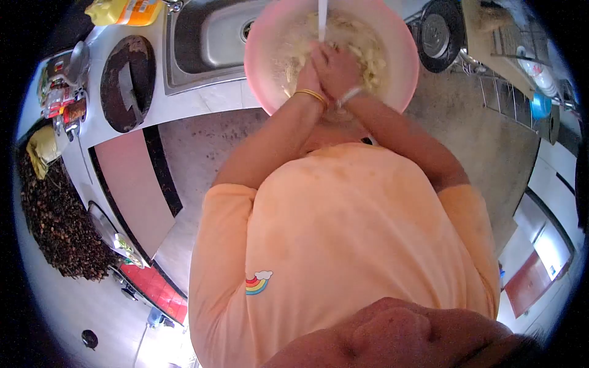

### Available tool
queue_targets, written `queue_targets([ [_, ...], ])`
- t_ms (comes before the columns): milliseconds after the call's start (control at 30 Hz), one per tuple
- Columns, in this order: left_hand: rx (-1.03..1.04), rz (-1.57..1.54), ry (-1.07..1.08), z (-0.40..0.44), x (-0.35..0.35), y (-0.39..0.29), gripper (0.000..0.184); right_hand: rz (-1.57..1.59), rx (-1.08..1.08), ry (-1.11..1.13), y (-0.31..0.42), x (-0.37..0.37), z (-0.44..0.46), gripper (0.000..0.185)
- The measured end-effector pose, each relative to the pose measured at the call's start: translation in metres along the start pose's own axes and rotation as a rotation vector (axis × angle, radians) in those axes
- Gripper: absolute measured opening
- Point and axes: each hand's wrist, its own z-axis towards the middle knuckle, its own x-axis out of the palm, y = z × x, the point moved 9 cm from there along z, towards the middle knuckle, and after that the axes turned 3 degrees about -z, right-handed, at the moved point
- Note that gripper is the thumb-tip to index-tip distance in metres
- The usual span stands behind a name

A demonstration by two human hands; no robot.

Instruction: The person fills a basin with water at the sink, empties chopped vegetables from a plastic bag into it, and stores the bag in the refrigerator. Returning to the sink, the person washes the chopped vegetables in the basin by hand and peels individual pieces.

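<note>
A wide pink basin (410, 67) holds cloudy water with many pale, cut-looking pieces (373, 61); their kind I cannot make out. Into it runs a white stream of water (322, 21) from above. My left hand (308, 78), with yellow bangles at the wrist, is over the basin, its fingers closed. Against it presses my right hand (341, 70), with a pale bracelet at the wrist, closed too and partly covering the left fingers. Anything between the two palms is hidden.
Left of the basin is a steel sink (211, 37). A knife (127, 86) lies on a dark oval board (147, 67) on the counter, near a yellow bottle (132, 11). At the right are a dark round pan-like object (438, 37) and a wire rack (506, 104).
</note>
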Motion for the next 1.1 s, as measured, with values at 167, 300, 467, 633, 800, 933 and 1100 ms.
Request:
queue_targets([
  [167,0.040,0.141,0.011,-0.010,0.024,-0.018,0.041,0.129,0.050,0.006,0.016,-0.009,-0.012,0.034],
  [300,0.021,0.078,0.020,-0.016,0.030,-0.013,0.035,0.137,0.060,-0.041,0.006,-0.020,0.001,0.033],
  [467,-0.023,-0.058,0.368,-0.007,0.039,-0.023,0.035,0.088,-0.079,-0.001,0.022,-0.006,-0.004,0.029],
  [633,0.070,0.066,0.016,-0.016,0.032,-0.027,0.037,-0.166,0.054,0.049,0.009,-0.025,0.026,0.034],
  [800,0.411,0.723,-0.251,-0.044,0.035,-0.096,0.037,-0.517,-0.054,-0.145,-0.020,-0.034,0.076,0.035],
  [933,0.389,0.764,-0.449,0.014,-0.021,-0.115,0.045,-0.582,-0.097,-0.117,-0.008,-0.009,0.073,0.040],
  [1100,0.114,-0.008,0.064,0.032,0.019,-0.068,0.055,-0.202,0.213,0.137,0.003,0.019,0.056,0.042],
])
